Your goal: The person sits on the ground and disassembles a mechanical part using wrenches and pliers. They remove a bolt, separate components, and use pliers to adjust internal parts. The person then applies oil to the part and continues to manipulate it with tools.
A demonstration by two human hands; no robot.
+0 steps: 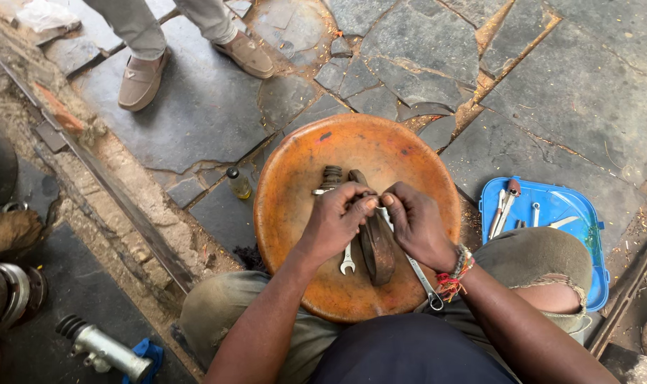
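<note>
My left hand and my right hand meet over a round orange stool top between my knees. Both hands pinch a dark curved metal part that lies on the stool, their fingertips touching at its upper end. A small ribbed metal piece sits just beyond my left fingers. A short spanner lies under my left wrist. A longer ring spanner runs under my right wrist, which wears a red thread band.
A blue plastic lid with several small tools lies on the stone floor at the right. A small bottle stands left of the stool. Another person's shoes are at the top left. Metal machine parts lie at the bottom left.
</note>
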